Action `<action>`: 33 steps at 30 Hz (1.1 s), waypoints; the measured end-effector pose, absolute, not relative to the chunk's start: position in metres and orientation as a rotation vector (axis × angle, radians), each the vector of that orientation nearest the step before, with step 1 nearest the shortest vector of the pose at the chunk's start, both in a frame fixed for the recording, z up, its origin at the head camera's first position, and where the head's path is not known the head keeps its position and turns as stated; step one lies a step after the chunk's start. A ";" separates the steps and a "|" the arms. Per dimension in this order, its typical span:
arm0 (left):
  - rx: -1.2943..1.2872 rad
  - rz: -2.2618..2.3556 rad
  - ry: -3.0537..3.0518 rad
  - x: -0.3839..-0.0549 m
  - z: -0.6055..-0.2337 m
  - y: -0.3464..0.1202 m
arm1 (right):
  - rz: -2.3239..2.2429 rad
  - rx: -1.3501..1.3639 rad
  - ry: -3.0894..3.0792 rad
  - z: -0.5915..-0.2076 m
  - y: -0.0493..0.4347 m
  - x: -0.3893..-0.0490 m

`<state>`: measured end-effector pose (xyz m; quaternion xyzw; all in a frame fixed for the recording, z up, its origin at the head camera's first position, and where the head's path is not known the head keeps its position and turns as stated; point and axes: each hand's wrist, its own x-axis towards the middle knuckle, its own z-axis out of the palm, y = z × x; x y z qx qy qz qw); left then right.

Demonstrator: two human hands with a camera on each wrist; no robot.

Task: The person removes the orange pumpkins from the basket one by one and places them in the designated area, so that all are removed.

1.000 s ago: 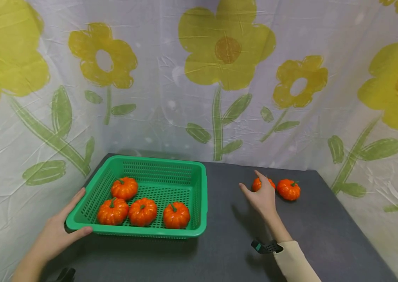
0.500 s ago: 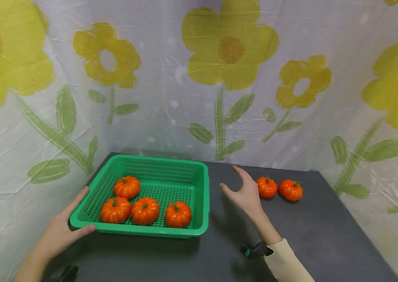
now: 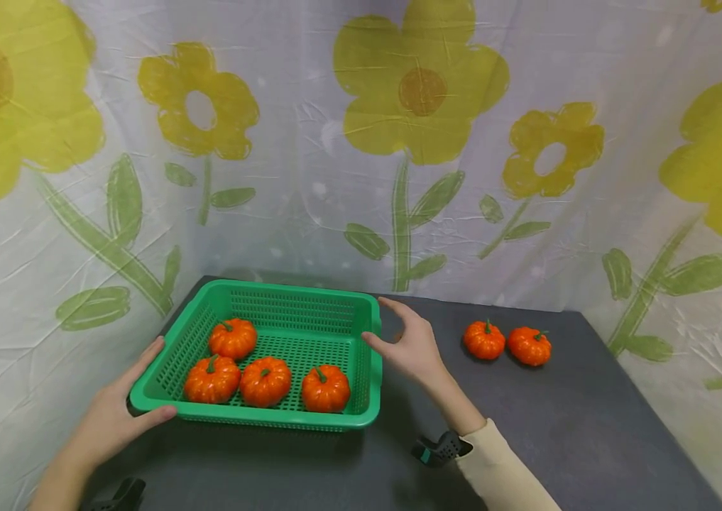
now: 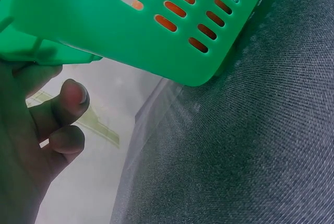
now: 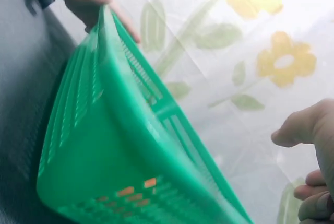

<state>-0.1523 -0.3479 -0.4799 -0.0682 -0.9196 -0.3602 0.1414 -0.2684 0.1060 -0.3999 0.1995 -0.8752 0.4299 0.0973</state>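
I see four pumpkins [image 3: 265, 382] in the basket [image 3: 271, 416], centre-left; two others [image 3: 484, 341] are left on the counter [image 3: 559, 426], centre-right. The left hand [image 3: 110, 420] grips the basket's lower-left corner; the right hand [image 3: 414, 346], spread, holds nothing.

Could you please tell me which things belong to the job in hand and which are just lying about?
Job, likely: green basket, held by left hand, right hand nearby; four pumpkins inside.
Apparently aside: two pumpkins on the dark table; flowered curtain behind.

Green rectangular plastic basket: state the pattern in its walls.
Rows of elongated slots pierce the green rectangular plastic basket, showing best in the left wrist view.
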 end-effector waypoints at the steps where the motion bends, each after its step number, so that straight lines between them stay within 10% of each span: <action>1: -0.197 -1.039 -2.655 -0.153 -0.480 -0.348 | 1.289 0.614 -2.600 -0.398 0.103 -0.268; 33: -0.201 -1.036 -2.650 -0.152 -0.481 -0.349 | 1.181 0.912 -2.880 -0.390 -0.020 -0.304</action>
